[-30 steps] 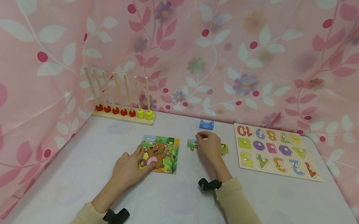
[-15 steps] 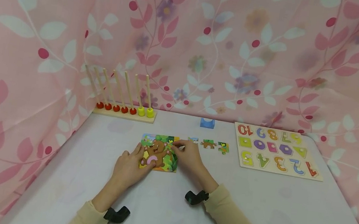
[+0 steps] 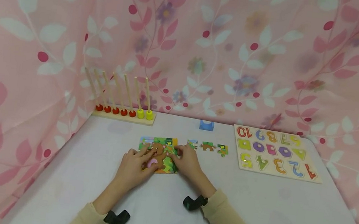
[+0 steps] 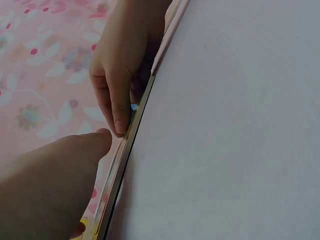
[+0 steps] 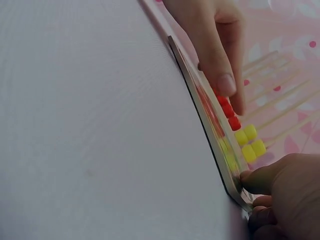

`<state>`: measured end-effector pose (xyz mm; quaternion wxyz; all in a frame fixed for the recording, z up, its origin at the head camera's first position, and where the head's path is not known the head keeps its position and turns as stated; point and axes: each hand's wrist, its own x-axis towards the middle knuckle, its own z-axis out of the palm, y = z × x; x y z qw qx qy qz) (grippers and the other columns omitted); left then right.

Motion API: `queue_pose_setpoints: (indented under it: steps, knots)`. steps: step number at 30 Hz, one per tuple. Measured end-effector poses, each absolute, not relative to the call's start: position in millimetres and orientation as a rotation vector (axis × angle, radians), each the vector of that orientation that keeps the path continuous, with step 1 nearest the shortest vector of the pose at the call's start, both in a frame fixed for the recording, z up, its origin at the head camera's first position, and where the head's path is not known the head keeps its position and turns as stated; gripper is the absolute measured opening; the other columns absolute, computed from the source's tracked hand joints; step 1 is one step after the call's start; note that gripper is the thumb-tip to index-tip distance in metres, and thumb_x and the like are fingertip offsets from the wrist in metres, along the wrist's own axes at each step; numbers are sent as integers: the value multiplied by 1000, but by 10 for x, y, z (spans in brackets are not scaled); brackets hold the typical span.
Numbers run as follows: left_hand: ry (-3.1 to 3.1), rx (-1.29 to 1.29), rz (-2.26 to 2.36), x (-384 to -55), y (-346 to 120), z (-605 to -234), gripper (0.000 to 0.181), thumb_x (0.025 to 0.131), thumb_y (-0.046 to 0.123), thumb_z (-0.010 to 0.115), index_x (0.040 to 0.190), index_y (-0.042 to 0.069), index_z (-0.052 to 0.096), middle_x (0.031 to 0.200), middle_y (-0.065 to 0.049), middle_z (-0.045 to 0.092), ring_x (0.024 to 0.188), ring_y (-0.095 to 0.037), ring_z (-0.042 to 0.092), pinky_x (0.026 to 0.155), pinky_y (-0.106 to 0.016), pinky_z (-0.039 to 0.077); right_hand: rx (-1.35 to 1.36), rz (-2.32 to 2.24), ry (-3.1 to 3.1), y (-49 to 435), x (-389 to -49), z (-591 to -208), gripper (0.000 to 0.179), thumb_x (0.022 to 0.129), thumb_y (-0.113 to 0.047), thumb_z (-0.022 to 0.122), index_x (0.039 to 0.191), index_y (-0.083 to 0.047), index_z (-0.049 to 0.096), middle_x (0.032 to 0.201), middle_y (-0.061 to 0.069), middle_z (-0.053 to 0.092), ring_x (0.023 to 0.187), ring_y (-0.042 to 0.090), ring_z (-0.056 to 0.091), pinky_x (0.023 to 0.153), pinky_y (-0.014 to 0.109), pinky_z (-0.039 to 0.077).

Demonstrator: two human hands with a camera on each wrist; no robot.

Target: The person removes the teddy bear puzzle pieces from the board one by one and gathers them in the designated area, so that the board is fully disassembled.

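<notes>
A square jigsaw board (image 3: 168, 166) with a brown bear picture lies at the middle of the table. My left hand (image 3: 136, 167) reaches over its left part, fingertips and thumb touching the picture. In the right wrist view, the left hand (image 5: 212, 45) points its fingers down at the board (image 5: 204, 112). My right hand (image 3: 190, 164) grips the board's right edge. Its thumb (image 5: 257, 180) lies on top at the corner, with the other fingers curled below. Beyond it lie three loose jigsaw pieces: one partly bluish (image 3: 192, 143), one brown (image 3: 208, 146) and one green (image 3: 223, 150).
A wooden counting rack (image 3: 124, 118) with red and yellow beads on upright pegs stands at the back left. Behind the loose pieces sits a blue arched block (image 3: 206, 126). A number and shape board (image 3: 262, 166) lies at the right. Pink floral cloth (image 3: 187, 52) rises behind.
My right hand has come left from the loose pieces to the board's right edge. The left hand has shifted further over the picture, and the board has turned slightly.
</notes>
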<state>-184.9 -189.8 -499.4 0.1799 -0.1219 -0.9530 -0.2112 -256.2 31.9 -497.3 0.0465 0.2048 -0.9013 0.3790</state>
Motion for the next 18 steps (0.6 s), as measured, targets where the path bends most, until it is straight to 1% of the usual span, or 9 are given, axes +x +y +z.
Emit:
queue_pose_setpoints:
  steps: [4, 6, 9, 14, 18]
  knots:
    - [-2684, -362, -609, -1845, -1829, -5038, 65, 90, 55, 80, 136, 10, 73, 151, -12, 62, 87, -28, 51, 73, -42, 43, 619, 1125, -2760, 320, -2514, -4989, 35, 95, -25, 83, 115, 2, 78, 82, 2, 58, 73, 13, 47, 66, 28, 40]
    - [-2673, -365, -614, -1853, -1815, -5053, 66, 89, 54, 82, 135, 8, 74, 150, -12, 63, 83, -26, 48, 71, -40, 40, 620, 1122, -2747, 317, -2499, -4984, 32, 95, -25, 83, 113, 1, 79, 82, 2, 59, 73, 13, 47, 66, 28, 40]
    - [-2670, -374, -603, -1865, -1816, -5064, 66, 88, 52, 83, 135, 7, 73, 148, -12, 64, 82, -25, 46, 72, -38, 39, 624, 1123, -2737, 312, -2486, -4974, 30, 95, -25, 82, 111, 1, 79, 82, 3, 59, 73, 14, 48, 65, 28, 40]
    - [-2710, -373, -622, -1868, -1832, -5062, 62, 91, 49, 81, 136, 7, 72, 147, -11, 65, 81, -23, 43, 73, -37, 37, 632, 1102, -2742, 308, -2499, -4967, 30, 95, -25, 82, 109, 1, 77, 79, 2, 58, 72, 14, 48, 65, 29, 41]
    - [-2718, -380, -614, -1854, -1836, -5059, 56, 93, 42, 80, 136, 7, 73, 148, -10, 64, 83, -24, 45, 73, -38, 39, 620, 1102, -2743, 313, -2508, -4971, 29, 94, -26, 83, 107, 0, 77, 78, 2, 56, 71, 14, 47, 65, 29, 40]
